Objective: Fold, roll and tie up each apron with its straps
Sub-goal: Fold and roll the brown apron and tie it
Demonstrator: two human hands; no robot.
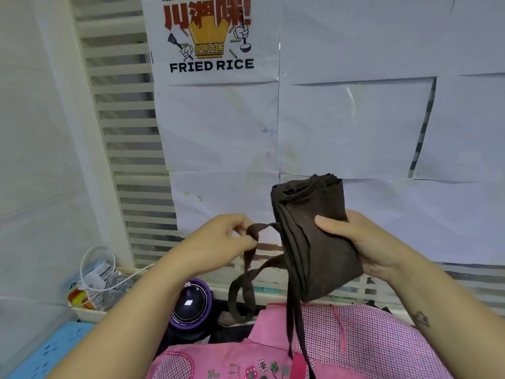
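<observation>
before a paper-covered wall [355, 127] with a fried rice poster [210, 36], our right hand [363, 242] grips the rolled brown apron [314, 242] upright above a pink apron [355, 337], while our left hand [226, 236] pinches one strap [252, 231] just beside it.

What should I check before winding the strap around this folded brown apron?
1. Right hand grips the brown apron: ok.
2. Left hand pinches a strap: ok.
3. That strap wound round the bundle: not ok, not yet started.
4. Loose straps untangled above the pink apron: cannot tell.
5. Folds tight on the hidden side: cannot tell.
</observation>
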